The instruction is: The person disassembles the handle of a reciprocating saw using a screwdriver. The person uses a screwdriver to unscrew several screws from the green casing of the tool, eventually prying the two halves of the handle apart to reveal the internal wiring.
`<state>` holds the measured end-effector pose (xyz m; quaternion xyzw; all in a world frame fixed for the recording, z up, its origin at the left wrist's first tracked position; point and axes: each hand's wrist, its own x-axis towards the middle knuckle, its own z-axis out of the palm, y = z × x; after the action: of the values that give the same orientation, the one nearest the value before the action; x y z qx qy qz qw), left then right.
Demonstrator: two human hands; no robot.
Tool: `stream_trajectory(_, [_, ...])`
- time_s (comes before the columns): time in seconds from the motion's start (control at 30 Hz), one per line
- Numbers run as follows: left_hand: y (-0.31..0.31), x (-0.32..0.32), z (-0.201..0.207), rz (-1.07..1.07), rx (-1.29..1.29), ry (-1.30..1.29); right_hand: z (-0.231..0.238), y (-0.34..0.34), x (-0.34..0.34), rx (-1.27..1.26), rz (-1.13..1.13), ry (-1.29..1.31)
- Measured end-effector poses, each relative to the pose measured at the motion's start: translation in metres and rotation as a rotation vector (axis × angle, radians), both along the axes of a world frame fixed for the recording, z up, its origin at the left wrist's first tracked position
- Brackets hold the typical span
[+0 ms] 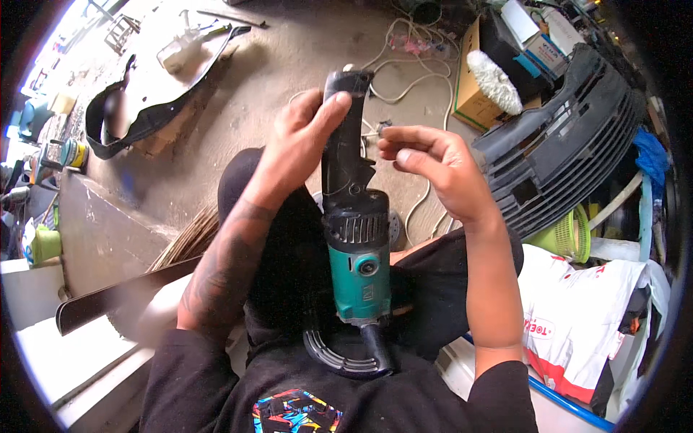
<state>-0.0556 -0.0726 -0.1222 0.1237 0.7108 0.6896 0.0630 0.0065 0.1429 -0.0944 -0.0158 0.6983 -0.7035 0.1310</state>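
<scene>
A teal and black power polisher [359,278] lies along my lap, its long black rear handle pointing away from me and its curved black front handle [350,364] against my shirt. My left hand [307,130] is closed round the far end of the rear handle, thumb lying on top. Just right of that handle hovers my right hand [440,162], apart from the tool, fingers bent and thumb held off them. I see nothing in it. Beneath the polisher's right side, part of a round grey disc [394,229] shows; the rest is hidden.
A pale cord [426,79] loops over the floor ahead. At right stand a black slatted car grille [556,137], a cardboard box [473,79] with a white fluffy pad [494,81], a green basket [567,234] and a white bag [577,310]. A black curved trim piece [108,144] lies far left.
</scene>
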Motion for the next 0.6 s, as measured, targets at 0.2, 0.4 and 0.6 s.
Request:
stream_trajectory(0.2, [0.016,0.02,0.004,-0.076,0.32,-0.412,0.028,0.038,0.004,0.382,-0.204,0.396])
stream_trajectory(0.4, [-0.024,0.003,-0.027,0.112,0.232,-0.457,0.004,0.168,0.05,0.385,-0.701,0.533])
stream_trajectory(0.6, [-0.079,-0.005,-0.049,0.27,-0.021,-0.3,-0.287,0.197,0.16,0.476,-0.99,-0.29])
